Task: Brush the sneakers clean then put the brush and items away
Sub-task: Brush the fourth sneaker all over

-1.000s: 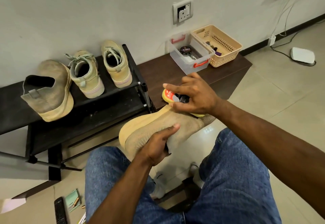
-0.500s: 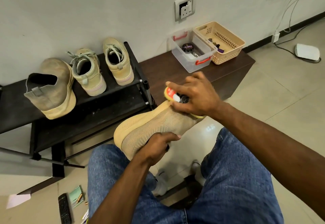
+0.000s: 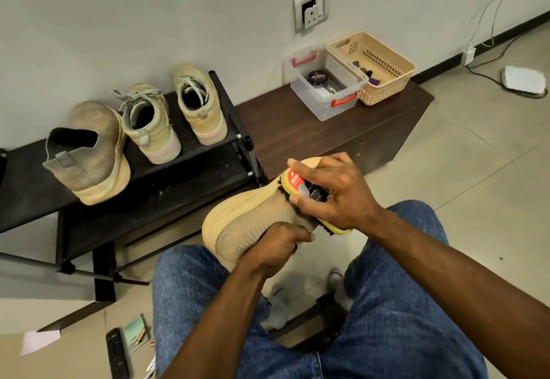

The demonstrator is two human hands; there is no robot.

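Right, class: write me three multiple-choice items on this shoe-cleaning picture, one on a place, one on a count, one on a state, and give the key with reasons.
1. Where does the polish tin lie?
A. in the clear box
B. in the beige basket
C. on the floor

2. How many shoes stand on the black rack?
A. one
B. three
C. five

3. What is the right hand doing?
A. resting open on a knee
B. gripping the brush against the shoe
C. reaching into the basket

Key: 1 A, the tin sits inside the clear walls with red handles. 2 B, a grey slip-on and two laced shoes stand there. 3 B, the fingers curl round the yellow brush, whose bristles meet the shoe that the left hand holds.
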